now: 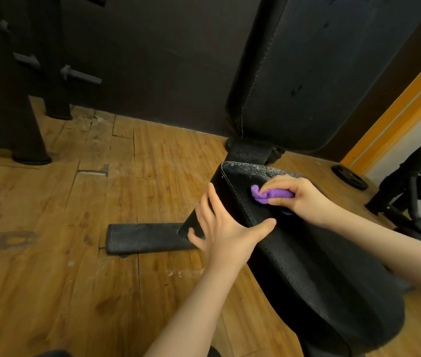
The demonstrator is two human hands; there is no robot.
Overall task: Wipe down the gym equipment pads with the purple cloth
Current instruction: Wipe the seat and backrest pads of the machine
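Observation:
A black padded bench seat [307, 266] runs from the lower right toward the middle, its far end dusty. My right hand [297, 195] grips a bunched purple cloth [268, 195] and presses it on the top of the seat near that far end. My left hand [225, 228] rests against the seat's left side, fingers straight down the side and thumb laid over the top edge. Behind the seat stands the upright black back pad [320, 73], with stitching down its left edge.
A dusty black base bar [145, 238] lies on the worn wooden floor [75, 228] left of the seat. A black rack with pegs [24, 86] stands at the back left. A weight plate [349, 176] and another machine's frame [415, 189] are at the right.

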